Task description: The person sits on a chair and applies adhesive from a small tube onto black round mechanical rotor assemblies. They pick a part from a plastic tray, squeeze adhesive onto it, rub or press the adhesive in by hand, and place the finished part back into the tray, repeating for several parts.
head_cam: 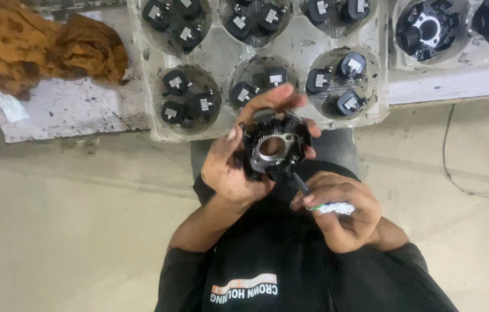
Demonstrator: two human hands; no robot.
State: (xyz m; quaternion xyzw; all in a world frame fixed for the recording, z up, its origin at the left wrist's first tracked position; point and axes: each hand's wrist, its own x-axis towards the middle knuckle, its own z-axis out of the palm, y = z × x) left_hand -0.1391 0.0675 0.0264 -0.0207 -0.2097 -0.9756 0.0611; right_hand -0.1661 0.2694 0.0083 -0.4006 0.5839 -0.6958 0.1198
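My left hand [234,167] grips a round black part [275,145] with a silver metal ring in its centre, held up in front of my chest, fingers wrapped around its far rim. My right hand [342,211] is just below and right of it, closed on a thin dark tool [300,183] whose handle is wrapped in white tape; the tool's tip touches the lower edge of the black part.
A clear plastic tray [299,49] with round wells holding several small black components lies on the bench ahead. Another tray [458,55] at the right holds larger black round parts. An orange-brown rag [42,46] lies at the upper left. A thin cable [445,156] runs down the floor.
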